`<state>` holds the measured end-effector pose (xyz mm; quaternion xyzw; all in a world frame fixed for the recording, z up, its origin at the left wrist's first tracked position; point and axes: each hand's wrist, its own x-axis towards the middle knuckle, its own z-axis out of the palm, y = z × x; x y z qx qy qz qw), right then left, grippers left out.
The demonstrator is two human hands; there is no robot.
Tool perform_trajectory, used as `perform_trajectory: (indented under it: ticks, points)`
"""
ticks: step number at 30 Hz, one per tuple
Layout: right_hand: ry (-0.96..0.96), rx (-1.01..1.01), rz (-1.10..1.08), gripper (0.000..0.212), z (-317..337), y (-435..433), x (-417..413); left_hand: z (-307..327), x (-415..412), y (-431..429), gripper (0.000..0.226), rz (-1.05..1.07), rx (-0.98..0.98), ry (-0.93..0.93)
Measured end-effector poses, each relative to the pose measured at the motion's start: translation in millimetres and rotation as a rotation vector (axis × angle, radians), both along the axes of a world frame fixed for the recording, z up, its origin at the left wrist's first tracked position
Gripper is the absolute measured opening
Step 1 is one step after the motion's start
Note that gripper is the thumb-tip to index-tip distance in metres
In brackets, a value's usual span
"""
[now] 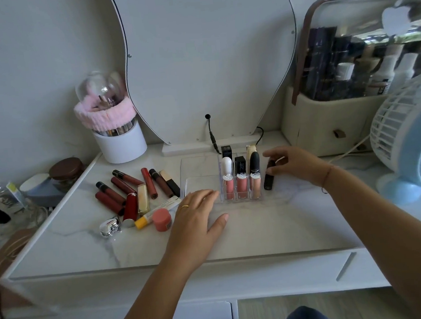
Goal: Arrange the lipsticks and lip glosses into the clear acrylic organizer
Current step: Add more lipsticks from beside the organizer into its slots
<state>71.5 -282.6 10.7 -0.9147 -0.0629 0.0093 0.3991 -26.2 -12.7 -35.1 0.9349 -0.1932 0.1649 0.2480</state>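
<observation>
A clear acrylic organizer (201,181) stands mid-table; its right-hand slots hold three pink lip glosses (241,185) in front and several lipsticks behind. My right hand (296,164) grips a dark lipstick tube (269,181) just right of the organizer, its lower end near the tabletop. My left hand (198,215) lies flat on the table, fingers spread, touching the organizer's front left corner. A pile of loose red and brown lip glosses and lipsticks (131,190) lies to the left.
Near the pile lie a pink jar (161,219), a yellow-capped tube (155,211) and a silver clip (109,227). A white brush cup (121,143) and mirror (206,59) stand behind. A cosmetics case (327,122) and blue fan (409,138) are at right.
</observation>
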Motion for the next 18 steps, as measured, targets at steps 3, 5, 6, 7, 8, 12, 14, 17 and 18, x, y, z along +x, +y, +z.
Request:
perform_trajectory:
  ticks: [3,5,6,7,8,12,14,17,18]
  points:
    - [0.008,-0.036,0.030,0.033,10.1,-0.5,-10.4,0.4,-0.1,-0.2,0.052,0.001,-0.004,0.004]
    - [0.010,-0.034,0.043,0.022,16.3,1.0,-16.3,0.5,-0.3,0.1,0.052,0.001,-0.001,0.008]
    - [0.003,-0.032,0.034,0.019,19.6,1.6,-19.3,0.4,-0.4,0.1,0.053,0.001,0.000,0.008]
    - [-0.016,-0.029,0.015,0.017,23.7,1.9,-22.0,0.4,-0.5,0.2,0.053,0.001,-0.002,0.009]
    - [-0.057,-0.033,-0.013,0.018,28.8,1.5,-23.9,0.4,-0.6,0.3,0.053,0.000,-0.006,0.009]
    - [-0.353,-0.009,-0.148,0.021,61.1,6.0,-26.6,0.0,-0.6,0.1,0.052,-0.005,-0.007,-0.002]
    - [-0.476,0.077,-0.176,0.023,78.2,14.8,-24.6,-0.2,-0.3,0.3,0.052,-0.002,-0.014,-0.002]
    - [-0.558,0.139,-0.155,0.023,95.3,32.5,-19.7,-0.3,-0.1,0.4,0.052,0.002,-0.015,-0.004]
    - [-0.552,0.138,-0.134,0.023,97.5,38.4,-17.5,-0.4,-0.3,0.6,0.052,0.003,-0.014,-0.005]
